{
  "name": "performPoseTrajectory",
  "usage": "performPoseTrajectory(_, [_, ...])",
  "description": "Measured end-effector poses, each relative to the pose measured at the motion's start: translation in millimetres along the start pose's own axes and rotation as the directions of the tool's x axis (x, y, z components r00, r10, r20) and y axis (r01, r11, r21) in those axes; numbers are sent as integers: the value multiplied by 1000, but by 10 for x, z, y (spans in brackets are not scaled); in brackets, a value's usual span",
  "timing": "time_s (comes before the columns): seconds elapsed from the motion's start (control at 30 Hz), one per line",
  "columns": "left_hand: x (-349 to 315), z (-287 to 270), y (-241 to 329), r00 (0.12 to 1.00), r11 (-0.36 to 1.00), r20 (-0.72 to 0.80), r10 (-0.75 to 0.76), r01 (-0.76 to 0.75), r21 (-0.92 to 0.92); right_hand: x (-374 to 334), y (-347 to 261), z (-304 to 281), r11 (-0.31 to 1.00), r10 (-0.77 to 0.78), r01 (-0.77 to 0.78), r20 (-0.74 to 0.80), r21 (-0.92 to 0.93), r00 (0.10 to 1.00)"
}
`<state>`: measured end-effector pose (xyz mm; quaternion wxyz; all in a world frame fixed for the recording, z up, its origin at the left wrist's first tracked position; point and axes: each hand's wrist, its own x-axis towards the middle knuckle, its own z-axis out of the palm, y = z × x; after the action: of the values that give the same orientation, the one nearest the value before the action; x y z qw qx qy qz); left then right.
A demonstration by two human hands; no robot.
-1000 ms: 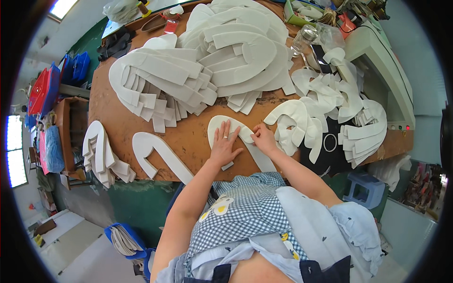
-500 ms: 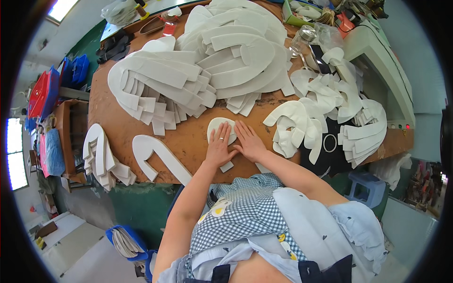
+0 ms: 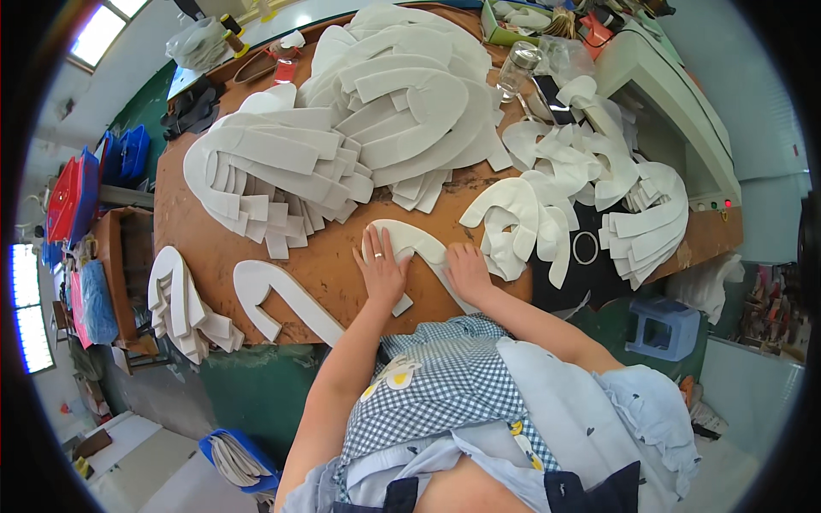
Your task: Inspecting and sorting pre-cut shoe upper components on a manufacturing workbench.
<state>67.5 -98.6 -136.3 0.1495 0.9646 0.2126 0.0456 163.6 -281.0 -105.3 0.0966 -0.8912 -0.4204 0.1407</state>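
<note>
Two bare hands of yours meet over one white, hook-shaped flat piece with a rounded bend [image 3: 419, 240], which lies on the brown, scuffed tabletop [image 3: 333, 248] near its front edge, directly before you. Your left hand [image 3: 384, 272] rests on the left part of the bend, palm down, fingers extended and somewhat parted, wide rather than gripping; a ring shows on one finger. Your right hand [image 3: 469, 272] is placed at the outer side of the longer arm, fingers bent inward; you cannot tell from this view whether they pinch the edge or merely press on it. The shorter arm's end shows just below your left hand.

To your left, note a second white, thick hook-shaped piece [image 3: 299, 299], lying apart from the first, and farther left a small fanned stack of white curved pieces [image 3: 175, 299]. Beyond your hands are a broad fanned heap of white strips [image 3: 274, 154] and, touching it on the right, a taller mound of white curved pieces [image 3: 410, 94]. To your right, observe loose, thin white curved pieces [image 3: 505, 214], a black sheet [image 3: 556, 278] bearing a pale ring [image 3: 586, 248], and, at the far right, a cream-coloured boxy machine [image 3: 684, 111].
</note>
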Motion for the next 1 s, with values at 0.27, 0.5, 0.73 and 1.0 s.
performPoseTrajectory(0.27, [-667,-103,1,974,996,206,93,-93,-13,161,94,92,934,167,-153,-16,324,986])
performPoseTrajectory(0.5, [-694,-80,-31,985,994,139,105,-102,-27,-40,-33,58,964,4,67,-268,257,963])
performPoseTrajectory(0.73, [-608,-130,28,988,995,144,57,-46,-84,97,44,178,758,294,-207,-41,619,955])
performPoseTrajectory(1.0, [-218,-626,438,974,858,-225,26,-137,-495,308,-273,-214,327,188,-126,67,937,980])
